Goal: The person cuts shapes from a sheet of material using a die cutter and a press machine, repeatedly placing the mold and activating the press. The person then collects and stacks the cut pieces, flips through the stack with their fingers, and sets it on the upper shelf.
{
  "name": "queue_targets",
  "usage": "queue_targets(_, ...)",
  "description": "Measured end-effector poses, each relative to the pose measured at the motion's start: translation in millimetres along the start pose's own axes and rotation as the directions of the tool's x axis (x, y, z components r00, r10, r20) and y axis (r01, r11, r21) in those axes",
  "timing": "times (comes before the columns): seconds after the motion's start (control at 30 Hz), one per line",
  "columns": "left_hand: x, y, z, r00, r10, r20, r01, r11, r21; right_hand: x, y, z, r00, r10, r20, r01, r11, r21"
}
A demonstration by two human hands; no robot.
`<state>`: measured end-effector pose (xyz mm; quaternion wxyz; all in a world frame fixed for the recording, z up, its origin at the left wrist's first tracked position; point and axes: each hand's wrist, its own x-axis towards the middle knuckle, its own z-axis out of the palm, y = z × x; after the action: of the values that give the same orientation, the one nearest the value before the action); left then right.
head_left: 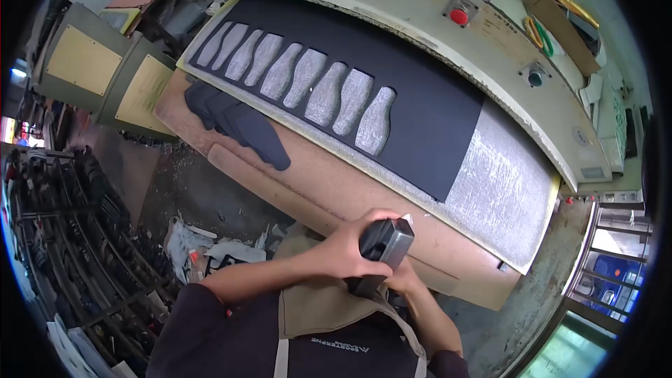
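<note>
In front of my apron (315,308) I hold a steel-edged, dark block (393,243) that looks like a cutting die with black material in it. My left hand (350,241) is closed around its side, with the thumb near the lower edge. My right hand (400,276) is below and behind the block; its fingers are mostly hidden. Ahead lies a black foam sheet (427,126) with a row of several bottle-shaped cut-outs (374,122), the silvery scuffed board showing through. Bottle-shaped black foam pieces (245,129) lie in an overlapping pile on the brown ledge, to the left.
The scuffed cutting board (500,189) extends to the right under the press beam (420,10). On the beam are a red button (459,17) and green buttons (535,79). Racks of metal dies (91,231) stand at left. Scraps (217,245) lie on the floor.
</note>
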<state>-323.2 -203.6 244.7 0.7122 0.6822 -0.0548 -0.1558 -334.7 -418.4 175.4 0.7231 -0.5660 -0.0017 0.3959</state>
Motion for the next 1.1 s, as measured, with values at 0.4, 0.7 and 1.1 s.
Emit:
queue_targets(0.4, 3, -146, -248, 0.543, 0.550, -0.634, 0.677, 0.160, 0.718, 102, -78, -48, 0.736, -0.431, -0.522, -0.053, 0.732, -0.679)
queue_targets(0.7, 161, -113, -90, 0.871, 0.489, 0.046, -0.289, 0.434, 0.853, 221, -91, -68, 0.622, -0.563, -0.545, -0.372, 0.399, -0.838)
queue_targets(1.1, 175, -128, -89, 0.905, 0.416, 0.090, -0.308, 0.497, 0.811, 221, -46, -81, 0.515, -0.748, -0.417, -0.046, 0.462, -0.886)
